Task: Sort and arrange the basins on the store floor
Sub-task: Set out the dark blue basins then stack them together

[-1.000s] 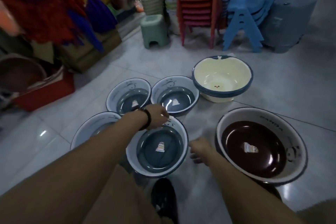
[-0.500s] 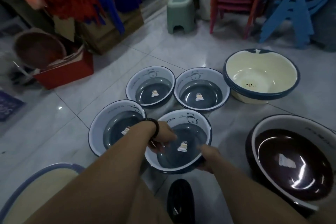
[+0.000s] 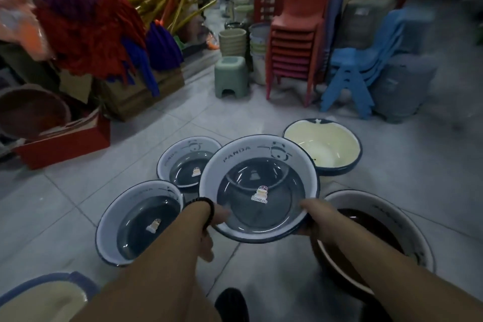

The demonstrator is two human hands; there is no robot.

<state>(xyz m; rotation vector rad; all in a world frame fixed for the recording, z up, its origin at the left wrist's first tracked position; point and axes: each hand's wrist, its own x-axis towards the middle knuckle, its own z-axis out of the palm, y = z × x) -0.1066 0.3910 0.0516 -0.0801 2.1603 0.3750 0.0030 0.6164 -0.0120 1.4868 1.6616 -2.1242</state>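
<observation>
Grey-blue panda basin (image 3: 261,214) held up over the tiled floor (image 3: 418,165) by its near rim: left hand (image 3: 213,227) gripping at 8 o'clock, thumb inside, right hand (image 3: 317,217) gripping at 4 o'clock. Around it, near matching basin (image 3: 138,225) at 8 o'clock, far matching basin (image 3: 183,165) at 10, cream basin (image 3: 326,144) at 2, brown basin (image 3: 379,222) at 4.

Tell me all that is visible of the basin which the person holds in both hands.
The round white plastic basin with dark blue rim has a grey-blue bottom bearing a small sticker, and the word PANDA with a panda drawing on its far wall. It looks empty, upright, held above the tiled floor. The left hand and right hand grip its near rim.
</observation>
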